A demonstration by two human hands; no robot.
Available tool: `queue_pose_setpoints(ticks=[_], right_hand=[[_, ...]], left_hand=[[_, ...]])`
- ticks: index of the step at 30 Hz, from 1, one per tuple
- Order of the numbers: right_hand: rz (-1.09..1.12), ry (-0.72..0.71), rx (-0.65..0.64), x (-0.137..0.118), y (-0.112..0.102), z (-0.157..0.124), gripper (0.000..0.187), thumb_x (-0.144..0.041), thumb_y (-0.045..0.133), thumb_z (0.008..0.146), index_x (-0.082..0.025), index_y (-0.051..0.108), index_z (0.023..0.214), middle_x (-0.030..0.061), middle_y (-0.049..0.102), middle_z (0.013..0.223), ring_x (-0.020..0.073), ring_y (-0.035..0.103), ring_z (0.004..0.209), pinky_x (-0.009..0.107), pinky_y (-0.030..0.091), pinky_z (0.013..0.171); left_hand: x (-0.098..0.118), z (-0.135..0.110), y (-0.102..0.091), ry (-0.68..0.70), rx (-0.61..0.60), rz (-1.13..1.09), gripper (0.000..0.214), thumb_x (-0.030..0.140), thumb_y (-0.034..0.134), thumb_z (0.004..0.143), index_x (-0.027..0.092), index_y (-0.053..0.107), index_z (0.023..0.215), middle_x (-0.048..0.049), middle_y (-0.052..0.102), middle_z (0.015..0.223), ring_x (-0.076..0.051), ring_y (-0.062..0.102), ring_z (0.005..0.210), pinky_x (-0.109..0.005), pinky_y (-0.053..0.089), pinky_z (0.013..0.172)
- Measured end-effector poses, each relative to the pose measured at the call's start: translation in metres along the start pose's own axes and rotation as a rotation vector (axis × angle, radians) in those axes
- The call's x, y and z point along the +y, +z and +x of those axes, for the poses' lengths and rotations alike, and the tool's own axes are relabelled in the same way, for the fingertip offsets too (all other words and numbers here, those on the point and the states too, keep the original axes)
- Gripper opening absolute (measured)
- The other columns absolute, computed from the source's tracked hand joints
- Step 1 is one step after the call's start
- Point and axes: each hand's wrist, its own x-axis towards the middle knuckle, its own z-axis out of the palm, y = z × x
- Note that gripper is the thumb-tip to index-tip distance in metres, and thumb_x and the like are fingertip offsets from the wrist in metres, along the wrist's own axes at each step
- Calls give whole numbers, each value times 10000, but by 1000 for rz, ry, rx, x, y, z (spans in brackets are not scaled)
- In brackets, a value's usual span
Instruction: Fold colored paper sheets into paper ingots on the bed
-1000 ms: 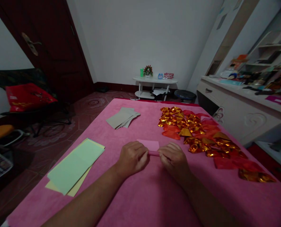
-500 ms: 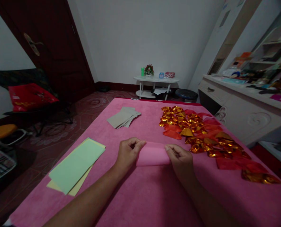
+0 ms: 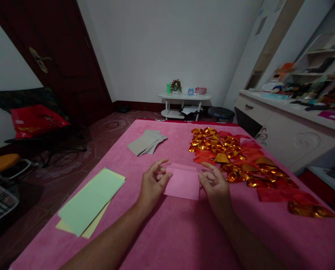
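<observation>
A folded sheet of pink paper [image 3: 182, 183] is between my two hands, a crease running near its upper edge. My left hand [image 3: 154, 182] pinches its left edge, thumb in front and index finger raised off the paper. At the right edge, my right hand [image 3: 216, 184] grips it with the thumb and curled fingers, its index finger also lifted. Fingers behind the sheet are partly hidden. To the left lies a stack of green and yellow paper [image 3: 91, 200]. Beyond my hands is a fanned pile of grey paper [image 3: 146, 142].
Rows of shiny gold and red folded paper pieces [image 3: 222, 148] cover the right side of the pink-covered table [image 3: 162, 232]. A small white table [image 3: 184, 96] stands by the far wall. A cluttered white cabinet [image 3: 291, 131] is at right, a chair with a red bag [image 3: 39, 120] at left.
The pink paper has turned to show a taller face with a crease near its top. Both index fingers have lifted away from it. My view has tilted slightly upward.
</observation>
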Motion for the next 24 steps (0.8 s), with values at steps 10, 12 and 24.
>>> queue_pose_setpoints(ticks=[10,12,24], right_hand=[[-99,-111,-172,-5,3,-9,216,-216,639,740,-207,698,947,38,658,902,154,618,725,243,509,627],[-62,-113,-182,-6,3,-11,266,-199,661,708,-217,700,970,54,641,991,185,631,855,262,526,699],[14,-94,-132,-7,4,-9,347,-142,690,669,-231,714,1004,52,663,1041,197,633,983,264,535,810]], left_hand=[[7,-3,0,94,-118,34,312,196,727,696,168,705,1006,-83,666,1057,-191,599,969,-272,457,837],[6,-1,-1,96,-139,15,315,197,739,689,169,714,1001,-91,679,1059,-213,594,1020,-308,438,910],[6,-6,2,149,-125,133,292,142,743,675,185,735,963,-70,722,970,-185,650,894,-276,503,809]])
